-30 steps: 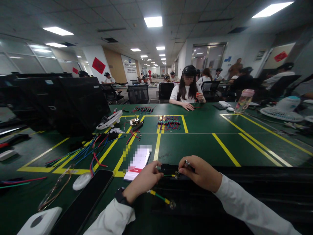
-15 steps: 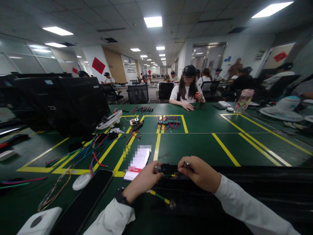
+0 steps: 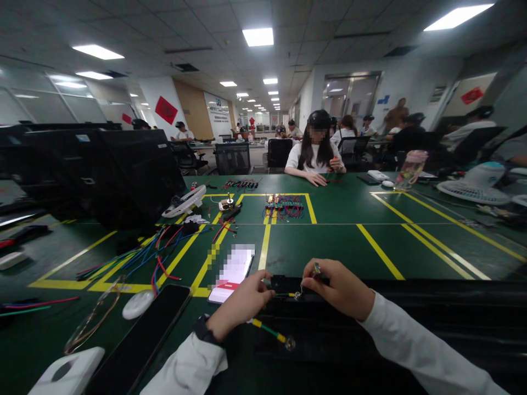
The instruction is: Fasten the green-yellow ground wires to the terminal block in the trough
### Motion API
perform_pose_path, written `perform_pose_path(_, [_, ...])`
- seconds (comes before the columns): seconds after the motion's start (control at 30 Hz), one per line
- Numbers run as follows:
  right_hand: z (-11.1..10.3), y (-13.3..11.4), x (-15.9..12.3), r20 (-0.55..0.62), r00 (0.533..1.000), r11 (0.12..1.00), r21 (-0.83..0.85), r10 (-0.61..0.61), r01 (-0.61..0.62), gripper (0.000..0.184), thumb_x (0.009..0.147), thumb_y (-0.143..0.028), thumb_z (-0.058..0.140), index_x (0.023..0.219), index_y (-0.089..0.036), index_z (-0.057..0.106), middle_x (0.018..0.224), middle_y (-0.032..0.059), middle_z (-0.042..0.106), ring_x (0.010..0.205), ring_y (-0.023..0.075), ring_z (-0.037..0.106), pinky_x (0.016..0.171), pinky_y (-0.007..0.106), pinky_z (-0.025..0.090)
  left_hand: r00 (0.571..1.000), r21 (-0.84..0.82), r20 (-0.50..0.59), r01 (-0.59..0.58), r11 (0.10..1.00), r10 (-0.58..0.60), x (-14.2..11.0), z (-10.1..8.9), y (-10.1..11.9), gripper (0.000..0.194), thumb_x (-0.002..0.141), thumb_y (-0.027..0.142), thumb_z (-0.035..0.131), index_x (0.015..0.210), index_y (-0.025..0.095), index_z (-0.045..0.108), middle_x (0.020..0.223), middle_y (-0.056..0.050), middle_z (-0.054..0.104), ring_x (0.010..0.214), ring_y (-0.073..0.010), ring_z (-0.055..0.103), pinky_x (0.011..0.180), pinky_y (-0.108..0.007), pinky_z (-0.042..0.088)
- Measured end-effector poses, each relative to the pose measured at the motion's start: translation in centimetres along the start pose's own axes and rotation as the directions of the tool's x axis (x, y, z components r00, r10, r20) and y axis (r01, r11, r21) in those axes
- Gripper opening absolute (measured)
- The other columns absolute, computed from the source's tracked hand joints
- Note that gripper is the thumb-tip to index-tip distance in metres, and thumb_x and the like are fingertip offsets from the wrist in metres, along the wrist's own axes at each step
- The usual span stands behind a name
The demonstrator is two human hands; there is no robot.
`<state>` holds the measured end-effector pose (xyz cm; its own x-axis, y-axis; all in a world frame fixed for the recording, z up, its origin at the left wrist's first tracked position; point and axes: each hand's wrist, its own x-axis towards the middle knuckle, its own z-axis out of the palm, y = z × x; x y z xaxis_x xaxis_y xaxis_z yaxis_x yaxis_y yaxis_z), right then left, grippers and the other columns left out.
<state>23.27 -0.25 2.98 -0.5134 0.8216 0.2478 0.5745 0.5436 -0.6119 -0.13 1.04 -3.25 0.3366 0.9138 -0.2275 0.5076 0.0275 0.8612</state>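
My left hand [image 3: 247, 299] is closed at the far edge of a long black panel [image 3: 370, 312]. Its fingertips pinch a yellow-green wire or the part at its end; which one is hidden. That wire's ring terminal [image 3: 297, 295] lies just right of the fingers, beside a small black block [image 3: 287, 283]. My right hand [image 3: 340, 288] is closed on a small metal tool [image 3: 317, 269], whose end pokes out above the fingers. A thin bent metal piece runs from those fingers down to the ring terminal. A second yellow-green wire [image 3: 269, 331] with a ring terminal lies nearer me.
On the left lie a black phone [image 3: 142, 334], glasses [image 3: 93, 318], a white round case [image 3: 138, 304] and loose coloured wires [image 3: 158, 247]. A lit phone [image 3: 233, 274] is beside my left hand. Wired boards [image 3: 284, 206] sit farther back. A co-worker [image 3: 315, 148] sits opposite.
My right hand has turned and shifted slightly right, and the metal tool's end has tilted. The thin bent piece now shows below its fingers. My left hand stays in place.
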Motion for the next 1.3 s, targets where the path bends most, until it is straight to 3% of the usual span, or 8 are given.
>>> perform_pose_path(0.3, [0.47,-0.51,-0.13,0.042,0.999,0.991,-0.136,-0.005,0.010,0.016,0.083,-0.036,0.054,0.080,-0.020,0.059,0.068,-0.0001,0.062,0.066,0.0144,0.054,0.063,0.025,0.034,1.000,0.009,-0.004,-0.012,1.000,0.013,-0.05,-0.09,-0.12,0.035,0.074,0.028,0.053,0.106,0.017,0.049,0.062,0.003,0.053,0.053,-0.0129,0.051,0.048,-0.022,0.035])
perform_pose_path(0.7, [0.24,-0.18,0.11,0.071,0.993,0.995,-0.001,-0.098,0.098,0.014,0.088,-0.023,0.046,0.082,-0.019,0.058,0.078,0.0010,0.059,0.073,0.0132,0.053,0.068,0.025,0.037,1.000,0.011,-0.001,-0.021,1.000,0.021,-0.22,-0.18,0.33,0.031,0.074,0.026,0.052,0.104,0.018,0.048,0.061,0.004,0.053,0.050,-0.0118,0.049,0.047,-0.022,0.035])
perform_pose_path(0.87, [-0.09,-0.18,-0.02,-0.030,0.999,1.000,0.022,-0.014,0.015,0.017,0.087,-0.032,0.048,0.081,-0.018,0.055,0.071,0.0006,0.058,0.066,0.0127,0.053,0.061,0.023,0.037,1.000,-0.001,0.017,-0.012,1.000,0.012,-0.22,-0.20,0.28,0.031,0.075,0.027,0.051,0.104,0.018,0.049,0.062,0.003,0.053,0.051,-0.0117,0.050,0.047,-0.021,0.036])
perform_pose_path(1.3, [0.28,-0.63,-0.07,0.049,0.999,0.989,-0.148,-0.002,0.010,0.015,0.084,-0.033,0.053,0.081,-0.021,0.060,0.071,0.0001,0.063,0.068,0.0150,0.054,0.064,0.026,0.033,1.000,-0.011,0.023,-0.015,1.000,0.016,0.00,-0.16,-0.11,0.032,0.075,0.027,0.051,0.105,0.018,0.049,0.064,0.003,0.054,0.052,-0.0122,0.050,0.049,-0.022,0.036])
